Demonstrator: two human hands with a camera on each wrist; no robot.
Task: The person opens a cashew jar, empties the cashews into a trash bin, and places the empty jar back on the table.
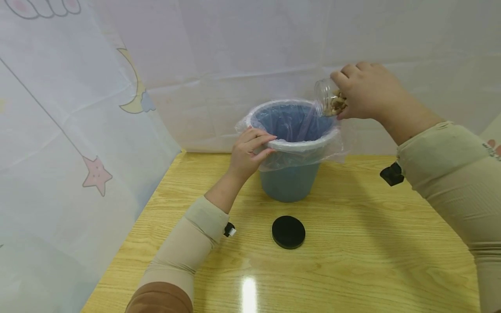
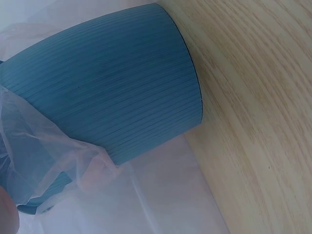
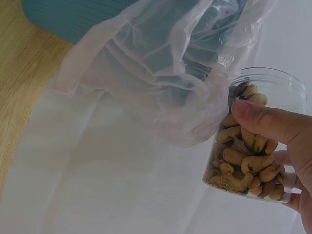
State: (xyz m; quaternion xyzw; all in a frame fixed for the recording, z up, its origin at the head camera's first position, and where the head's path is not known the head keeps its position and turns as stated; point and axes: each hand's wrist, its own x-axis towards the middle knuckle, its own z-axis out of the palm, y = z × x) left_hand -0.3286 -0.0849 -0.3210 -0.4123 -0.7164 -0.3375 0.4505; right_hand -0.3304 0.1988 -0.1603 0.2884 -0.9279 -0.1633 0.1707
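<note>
My right hand [image 1: 365, 89] grips a clear jar [image 1: 324, 93] beside the right rim of a blue trash bin [image 1: 289, 182]. The jar is tipped, its uncovered mouth facing the bin. Cashews [image 3: 248, 161] fill much of it in the right wrist view, under my thumb and fingers. A translucent plastic bag [image 1: 289, 160] lines the bin and folds over its rim. At the near left, my left hand [image 1: 250, 150] holds the rim through the bag, fingers over the top and thumb outside. Only a fingertip of it shows in the left wrist view.
A round black lid [image 1: 288, 232] lies on the wooden table [image 1: 336, 261] in front of the bin. Behind the bin hangs a pale sheet [image 1: 242, 56], and a patterned one [image 1: 51, 143] borders the table's left edge.
</note>
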